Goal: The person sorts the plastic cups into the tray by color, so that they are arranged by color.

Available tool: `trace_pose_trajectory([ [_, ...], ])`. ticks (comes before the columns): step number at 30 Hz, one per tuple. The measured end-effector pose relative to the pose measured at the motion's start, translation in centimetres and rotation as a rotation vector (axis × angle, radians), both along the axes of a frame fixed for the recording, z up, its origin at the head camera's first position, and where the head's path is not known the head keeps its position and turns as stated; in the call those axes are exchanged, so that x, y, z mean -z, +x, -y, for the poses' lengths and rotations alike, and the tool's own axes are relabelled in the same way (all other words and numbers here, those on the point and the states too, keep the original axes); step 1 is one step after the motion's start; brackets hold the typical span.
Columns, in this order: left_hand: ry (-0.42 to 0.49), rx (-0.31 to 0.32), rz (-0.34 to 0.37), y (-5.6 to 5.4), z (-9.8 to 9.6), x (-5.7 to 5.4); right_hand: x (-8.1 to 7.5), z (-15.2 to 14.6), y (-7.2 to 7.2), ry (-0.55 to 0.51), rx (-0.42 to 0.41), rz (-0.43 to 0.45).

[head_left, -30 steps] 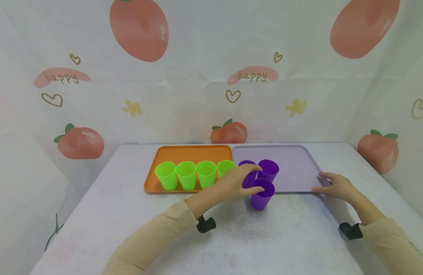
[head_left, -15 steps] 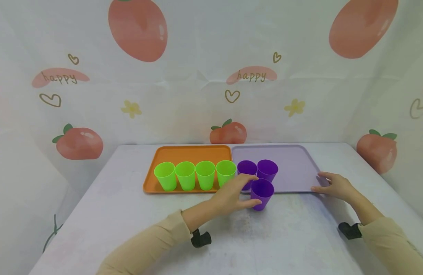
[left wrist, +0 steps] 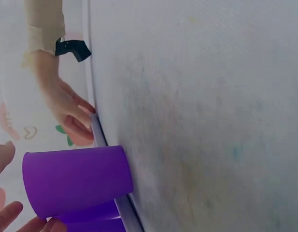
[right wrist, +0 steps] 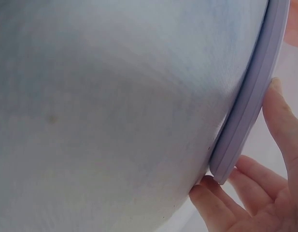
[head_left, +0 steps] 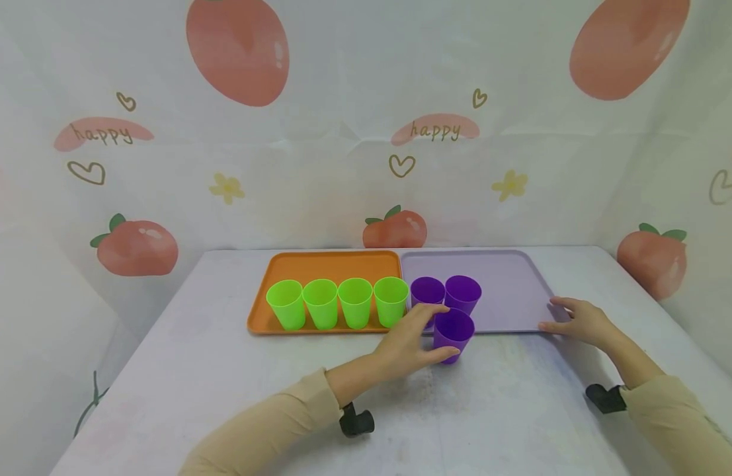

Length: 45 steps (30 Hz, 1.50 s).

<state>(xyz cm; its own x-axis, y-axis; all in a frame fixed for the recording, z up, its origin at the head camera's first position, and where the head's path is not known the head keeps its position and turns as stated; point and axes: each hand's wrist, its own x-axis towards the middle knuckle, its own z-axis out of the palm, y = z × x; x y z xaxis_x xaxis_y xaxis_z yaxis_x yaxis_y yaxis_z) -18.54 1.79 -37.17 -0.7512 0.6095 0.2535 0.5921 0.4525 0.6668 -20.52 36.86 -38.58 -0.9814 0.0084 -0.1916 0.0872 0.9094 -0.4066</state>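
Observation:
A purple cup (head_left: 453,330) stands upright before the front edge of the lilac tray (head_left: 508,291). My left hand (head_left: 404,344) is spread around its left side, thumb in front. In the left wrist view the fingertips (left wrist: 54,225) are right at the cup's rim, while the thumb stands apart. Two more purple cups, a left one (head_left: 428,289) partly hidden and a right one (head_left: 463,293), stand on the tray behind. My right hand (head_left: 582,322) holds the tray's front right corner, thumb on the front rim and fingers around the side.
On the left, the orange tray (head_left: 318,264) adjoins the lilac one and carries a row of several green cups (head_left: 321,305). A printed cloth backdrop (head_left: 336,165) hangs behind the white table (head_left: 508,410).
My left hand has come back from the rear cups and lowered around the front purple cup. The right hand and the cups have stayed in place.

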Motion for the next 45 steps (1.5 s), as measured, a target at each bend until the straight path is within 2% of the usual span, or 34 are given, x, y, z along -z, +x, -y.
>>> trace_pose_trajectory([
  [9,0.011,-0.048,0.025,-0.3,-0.9,0.2,0.0,-0.1,0.0,0.011,-0.009,-0.024],
  [16,0.006,-0.060,-0.022,-0.8,-1.3,0.7,-0.1,0.0,0.0,0.008,-0.004,-0.012],
  [45,-0.017,-0.070,-0.008,-0.4,-1.7,-0.1,0.0,-0.2,0.1,-0.012,-0.021,-0.014],
])
